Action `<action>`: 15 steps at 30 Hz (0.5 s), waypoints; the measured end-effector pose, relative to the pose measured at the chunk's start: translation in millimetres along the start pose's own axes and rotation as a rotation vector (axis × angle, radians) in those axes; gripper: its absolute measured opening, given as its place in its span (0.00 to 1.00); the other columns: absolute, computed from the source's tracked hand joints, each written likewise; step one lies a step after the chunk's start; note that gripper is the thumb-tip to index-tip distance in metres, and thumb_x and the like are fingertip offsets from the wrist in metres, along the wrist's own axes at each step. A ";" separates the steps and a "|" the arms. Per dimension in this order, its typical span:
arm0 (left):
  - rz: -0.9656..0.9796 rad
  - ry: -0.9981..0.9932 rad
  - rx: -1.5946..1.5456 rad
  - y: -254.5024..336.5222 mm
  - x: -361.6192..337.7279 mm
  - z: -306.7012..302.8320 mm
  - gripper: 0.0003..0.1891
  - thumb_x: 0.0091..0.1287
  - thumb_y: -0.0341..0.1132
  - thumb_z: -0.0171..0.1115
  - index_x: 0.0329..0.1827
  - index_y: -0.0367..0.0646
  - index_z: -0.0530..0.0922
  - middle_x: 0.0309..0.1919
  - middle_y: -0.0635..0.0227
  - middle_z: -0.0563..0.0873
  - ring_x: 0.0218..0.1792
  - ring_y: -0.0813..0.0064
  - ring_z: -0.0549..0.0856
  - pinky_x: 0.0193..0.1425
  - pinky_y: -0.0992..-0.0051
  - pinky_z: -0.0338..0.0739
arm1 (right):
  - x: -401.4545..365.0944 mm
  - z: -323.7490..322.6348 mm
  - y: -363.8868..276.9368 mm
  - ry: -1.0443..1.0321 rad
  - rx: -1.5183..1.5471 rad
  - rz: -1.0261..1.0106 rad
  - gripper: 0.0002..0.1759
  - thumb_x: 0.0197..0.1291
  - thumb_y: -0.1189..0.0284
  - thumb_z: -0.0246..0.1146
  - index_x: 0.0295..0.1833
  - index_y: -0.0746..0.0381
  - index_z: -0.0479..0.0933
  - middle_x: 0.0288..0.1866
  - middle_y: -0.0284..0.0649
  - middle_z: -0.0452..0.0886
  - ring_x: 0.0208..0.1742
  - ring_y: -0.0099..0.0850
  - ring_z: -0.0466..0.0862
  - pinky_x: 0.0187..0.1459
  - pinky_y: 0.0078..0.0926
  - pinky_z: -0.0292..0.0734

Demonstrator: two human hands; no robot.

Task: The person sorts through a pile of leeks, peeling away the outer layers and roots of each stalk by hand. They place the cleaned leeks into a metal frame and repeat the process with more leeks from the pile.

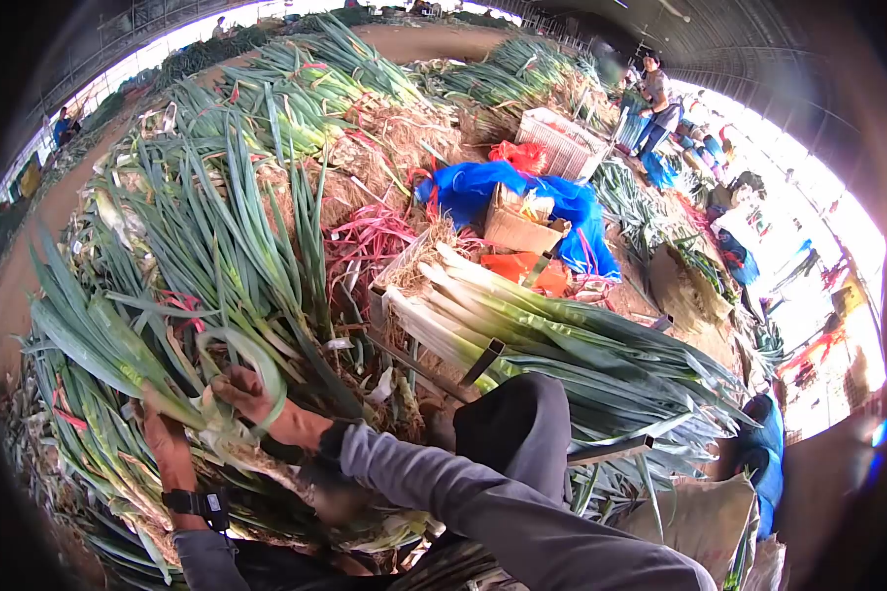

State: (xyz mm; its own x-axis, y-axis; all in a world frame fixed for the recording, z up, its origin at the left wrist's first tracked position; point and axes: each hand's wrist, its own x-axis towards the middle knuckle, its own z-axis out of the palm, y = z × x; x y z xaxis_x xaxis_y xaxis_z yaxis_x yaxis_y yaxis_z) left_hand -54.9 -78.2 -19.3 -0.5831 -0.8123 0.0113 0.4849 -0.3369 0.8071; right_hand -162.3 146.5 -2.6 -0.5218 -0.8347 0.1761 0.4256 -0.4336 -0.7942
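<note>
At the lower left, my left hand (pixel 170 448) is closed around the lower part of a green onion (pixel 118 345), whose broad green leaves fan up and to the left. My right hand (pixel 271 409) is closed on a leaf of the same onion, and the leaf bends in a loop over the fingers. Below the hands the stalk's lower end is partly blurred. Under and around both hands lies a pile of untrimmed green onions (pixel 207 227) with dry outer leaves.
To the right, cleaned green onions (pixel 562 335) lie on a metal-framed rack (pixel 483 362) beside my knee. Behind are pink ties (pixel 370 236), a blue cloth (pixel 468 187), a cardboard box (pixel 522 222) and a white crate (pixel 562 143). Another person (pixel 657 103) stands at the far right.
</note>
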 end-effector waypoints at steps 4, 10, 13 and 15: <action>0.207 -0.037 0.297 9.4 44.4 -69.7 0.22 0.73 0.41 0.69 0.67 0.48 0.76 0.58 0.66 0.85 0.54 0.71 0.84 0.56 0.69 0.80 | -36.6 -22.8 24.8 0.091 -0.332 0.144 0.25 0.78 0.54 0.58 0.60 0.68 0.77 0.49 0.35 0.82 0.51 0.24 0.76 0.54 0.28 0.74; 0.806 -0.047 1.507 -1.2 36.2 -142.4 0.26 0.77 0.35 0.62 0.75 0.38 0.70 0.67 0.58 0.80 0.64 0.66 0.81 0.68 0.71 0.74 | -127.0 -49.9 91.0 0.087 -0.438 0.093 0.28 0.73 0.50 0.62 0.52 0.70 0.78 0.46 0.46 0.84 0.50 0.37 0.83 0.51 0.38 0.76; 0.002 0.122 0.081 -12.5 71.8 -155.1 0.27 0.78 0.40 0.60 0.75 0.34 0.69 0.65 0.53 0.81 0.63 0.61 0.82 0.66 0.68 0.74 | -122.3 -29.1 73.1 -0.176 -1.023 0.116 0.32 0.66 0.46 0.66 0.45 0.70 0.79 0.41 0.56 0.83 0.46 0.50 0.85 0.46 0.47 0.78; 0.122 0.306 0.317 -14.0 75.5 -141.6 0.29 0.78 0.47 0.60 0.72 0.33 0.72 0.61 0.55 0.82 0.56 0.63 0.83 0.60 0.68 0.76 | -112.4 -5.3 48.7 -0.365 -1.369 0.139 0.35 0.62 0.43 0.67 0.41 0.70 0.78 0.38 0.61 0.82 0.43 0.59 0.84 0.43 0.52 0.77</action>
State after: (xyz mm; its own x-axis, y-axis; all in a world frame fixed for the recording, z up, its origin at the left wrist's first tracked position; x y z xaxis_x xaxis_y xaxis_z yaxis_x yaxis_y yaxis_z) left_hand -13.5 -202.3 -113.3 -0.2913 -0.9564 -0.0194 0.2868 -0.1066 0.9521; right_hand -86.8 221.0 -64.1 -0.2297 -0.9730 0.0221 -0.6920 0.1473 -0.7067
